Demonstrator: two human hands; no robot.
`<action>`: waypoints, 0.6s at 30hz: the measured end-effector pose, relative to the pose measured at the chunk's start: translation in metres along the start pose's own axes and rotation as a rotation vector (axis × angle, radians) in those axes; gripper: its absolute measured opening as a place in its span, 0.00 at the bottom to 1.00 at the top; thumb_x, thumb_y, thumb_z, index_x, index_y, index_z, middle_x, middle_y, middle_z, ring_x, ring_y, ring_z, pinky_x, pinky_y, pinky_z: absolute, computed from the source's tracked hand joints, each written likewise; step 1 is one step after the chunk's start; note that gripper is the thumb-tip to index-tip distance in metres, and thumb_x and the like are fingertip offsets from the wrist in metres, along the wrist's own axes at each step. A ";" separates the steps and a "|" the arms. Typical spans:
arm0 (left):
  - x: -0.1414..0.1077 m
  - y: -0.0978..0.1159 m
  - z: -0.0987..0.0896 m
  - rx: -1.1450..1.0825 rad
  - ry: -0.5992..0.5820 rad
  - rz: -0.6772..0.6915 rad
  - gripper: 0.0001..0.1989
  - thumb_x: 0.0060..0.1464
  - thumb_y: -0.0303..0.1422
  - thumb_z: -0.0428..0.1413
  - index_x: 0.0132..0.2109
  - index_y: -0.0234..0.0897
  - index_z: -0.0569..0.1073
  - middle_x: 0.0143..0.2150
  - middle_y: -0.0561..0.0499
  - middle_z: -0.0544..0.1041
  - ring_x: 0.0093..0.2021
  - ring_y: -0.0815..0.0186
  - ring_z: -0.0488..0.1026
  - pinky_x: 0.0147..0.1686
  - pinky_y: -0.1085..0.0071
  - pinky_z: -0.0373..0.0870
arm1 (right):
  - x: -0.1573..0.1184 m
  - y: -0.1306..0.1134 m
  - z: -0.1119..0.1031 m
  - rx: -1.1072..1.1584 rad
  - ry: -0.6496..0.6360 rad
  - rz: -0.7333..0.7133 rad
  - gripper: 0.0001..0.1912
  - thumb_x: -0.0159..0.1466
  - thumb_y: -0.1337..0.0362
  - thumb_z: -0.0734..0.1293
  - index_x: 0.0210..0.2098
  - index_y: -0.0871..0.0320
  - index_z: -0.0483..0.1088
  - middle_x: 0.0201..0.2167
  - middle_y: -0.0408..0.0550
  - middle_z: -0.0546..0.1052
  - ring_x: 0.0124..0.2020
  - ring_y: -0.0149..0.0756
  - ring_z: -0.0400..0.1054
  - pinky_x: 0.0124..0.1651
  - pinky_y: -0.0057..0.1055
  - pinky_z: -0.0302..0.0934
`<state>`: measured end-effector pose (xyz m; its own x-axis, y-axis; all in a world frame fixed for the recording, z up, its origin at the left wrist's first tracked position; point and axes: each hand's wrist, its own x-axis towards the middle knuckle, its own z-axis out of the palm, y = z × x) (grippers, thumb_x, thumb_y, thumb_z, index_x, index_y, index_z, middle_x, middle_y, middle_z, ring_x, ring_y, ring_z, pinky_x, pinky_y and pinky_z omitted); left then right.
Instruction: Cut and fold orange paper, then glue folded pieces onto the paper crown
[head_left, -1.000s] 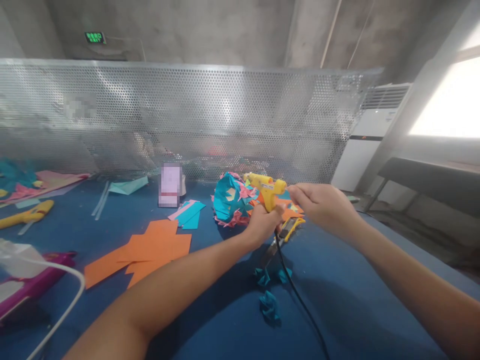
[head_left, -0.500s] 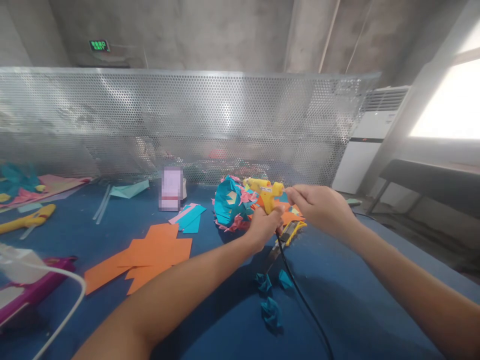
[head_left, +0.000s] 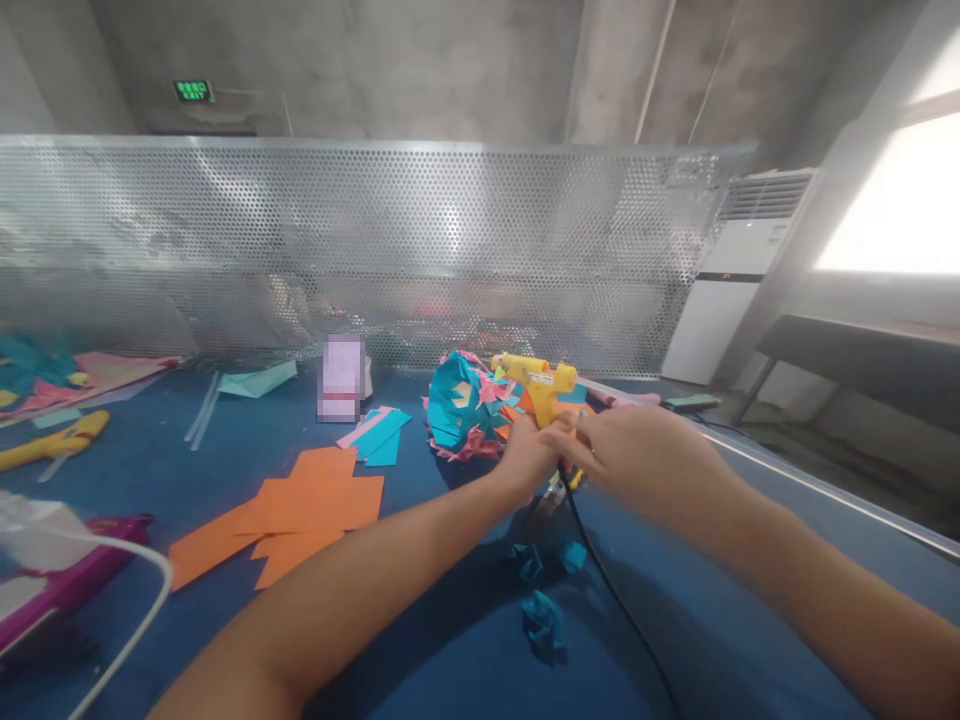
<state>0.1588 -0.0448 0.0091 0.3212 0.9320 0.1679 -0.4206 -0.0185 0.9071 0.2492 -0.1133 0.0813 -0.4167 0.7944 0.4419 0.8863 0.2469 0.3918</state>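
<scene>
A yellow hot glue gun point(head_left: 536, 375) is held upright at its handle by my left hand point(head_left: 525, 455), nozzle toward the left. My right hand point(head_left: 645, 450) closes in at the same handle, its fingers bent against my left fingers; their tips are partly hidden. Just behind the gun's nozzle sits a ball of folded blue and pink paper point(head_left: 454, 400), with orange pieces beside it. Below my hands lies a utility knife point(head_left: 551, 500), mostly covered. Several blue folded paper pieces point(head_left: 544, 620) rest nearer to me.
The gun's black cord point(head_left: 622, 610) runs down toward me. Orange paper sheets point(head_left: 307, 510) and blue strips point(head_left: 386, 440) lie to the left. Further left are another yellow glue gun point(head_left: 67, 440), clear glue sticks point(head_left: 202, 415) and a power strip point(head_left: 112, 550). A perforated metal screen point(head_left: 375, 220) stands behind.
My right hand has moved from the rear of the glue gun down to its handle, beside my left hand. It now covers more of the utility knife. The left hand keeps its hold.
</scene>
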 end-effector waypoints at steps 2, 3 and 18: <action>0.001 0.000 -0.003 0.030 -0.036 0.035 0.12 0.47 0.37 0.57 0.24 0.33 0.68 0.14 0.57 0.62 0.17 0.74 0.59 0.19 0.76 0.56 | 0.003 0.003 0.011 0.078 -0.100 0.003 0.27 0.67 0.52 0.51 0.25 0.59 0.72 0.20 0.50 0.73 0.21 0.36 0.65 0.22 0.31 0.45; 0.001 0.000 -0.004 0.049 -0.048 0.052 0.13 0.48 0.38 0.57 0.23 0.34 0.68 0.14 0.57 0.62 0.16 0.74 0.58 0.19 0.77 0.55 | 0.005 0.006 0.016 0.113 -0.120 0.028 0.27 0.67 0.50 0.52 0.27 0.58 0.73 0.22 0.50 0.74 0.23 0.36 0.67 0.23 0.31 0.47; 0.002 -0.007 0.001 -0.021 -0.005 -0.062 0.03 0.41 0.27 0.56 0.26 0.32 0.68 0.18 0.55 0.67 0.18 0.74 0.63 0.22 0.76 0.60 | 0.026 0.013 0.065 1.070 -0.135 0.373 0.22 0.60 0.48 0.60 0.33 0.59 0.74 0.24 0.48 0.77 0.24 0.38 0.71 0.28 0.32 0.64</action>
<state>0.1631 -0.0436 0.0035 0.3517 0.9292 0.1134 -0.4171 0.0471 0.9076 0.2628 -0.0530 0.0456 -0.1238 0.9547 0.2707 0.6952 0.2781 -0.6628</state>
